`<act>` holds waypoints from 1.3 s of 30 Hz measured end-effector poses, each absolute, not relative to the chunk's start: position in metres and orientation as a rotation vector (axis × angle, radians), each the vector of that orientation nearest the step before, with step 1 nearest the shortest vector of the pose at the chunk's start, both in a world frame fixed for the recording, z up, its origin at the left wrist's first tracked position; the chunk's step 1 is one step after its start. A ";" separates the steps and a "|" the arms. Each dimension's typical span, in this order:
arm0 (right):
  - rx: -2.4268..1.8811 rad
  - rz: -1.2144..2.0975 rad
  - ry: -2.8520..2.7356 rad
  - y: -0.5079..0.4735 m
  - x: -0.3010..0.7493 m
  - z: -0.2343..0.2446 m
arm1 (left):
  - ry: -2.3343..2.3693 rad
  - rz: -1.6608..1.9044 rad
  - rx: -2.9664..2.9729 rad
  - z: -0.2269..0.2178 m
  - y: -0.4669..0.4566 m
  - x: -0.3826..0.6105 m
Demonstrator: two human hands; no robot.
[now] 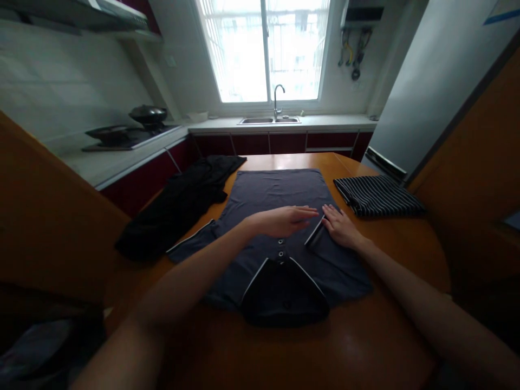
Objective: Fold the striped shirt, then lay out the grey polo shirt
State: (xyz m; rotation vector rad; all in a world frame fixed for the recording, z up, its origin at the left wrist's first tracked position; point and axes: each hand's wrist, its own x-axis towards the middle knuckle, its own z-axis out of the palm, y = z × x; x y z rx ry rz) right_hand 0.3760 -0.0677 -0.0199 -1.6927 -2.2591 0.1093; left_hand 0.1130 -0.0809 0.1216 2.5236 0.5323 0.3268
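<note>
A dark grey polo shirt [272, 195] with white trim lies flat on the wooden table [365, 336], its dark collar [284, 295] toward me. My left hand [284, 219] rests flat on the shirt's middle, fingers stretched out to the right. My right hand [340, 226] lies palm down on the shirt's right sleeve [320, 241], which is folded inward over the body. The left sleeve [190, 244] still lies spread out to the side.
A black garment [182, 203] lies crumpled on the table's left. A folded striped garment [377, 196] sits at the right. Beyond are a counter with a stove [130, 135], a sink [270, 120] under the window, and a fridge [430, 92] at right.
</note>
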 end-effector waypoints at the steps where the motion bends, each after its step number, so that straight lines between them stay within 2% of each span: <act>1: -1.700 0.092 -2.262 -0.068 0.376 -0.021 | 0.496 0.280 2.527 0.123 -0.094 0.106; 7: -1.689 -0.084 -2.287 -0.072 0.373 -0.019 | 0.441 -0.014 2.574 0.079 -0.177 0.065; 10: -1.609 -0.186 -2.281 -0.075 0.363 -0.007 | 0.510 0.037 2.616 0.055 -0.197 0.056; 13: -1.483 -0.177 -2.290 -0.077 0.342 0.012 | 0.489 0.089 2.595 0.056 -0.198 0.056; 16: -1.317 -0.066 -2.342 -0.076 0.314 0.031 | 0.537 0.194 2.561 0.076 -0.185 0.052; 20: -1.098 0.108 -2.341 -0.065 0.272 0.045 | 0.967 0.469 2.527 0.099 -0.155 0.017; 24: -0.888 0.310 -2.273 -0.052 0.224 0.050 | 1.760 0.586 2.335 0.101 -0.118 -0.052; 27: -0.806 0.447 -2.234 -0.047 0.185 0.051 | 2.150 0.249 2.056 0.096 -0.100 -0.104; 30: -0.731 0.532 -2.260 -0.048 0.152 0.048 | 2.217 -0.075 1.896 0.088 -0.093 -0.134; 39: -0.585 0.652 -2.249 -0.057 0.125 0.010 | 2.110 -0.351 1.874 0.076 -0.090 -0.141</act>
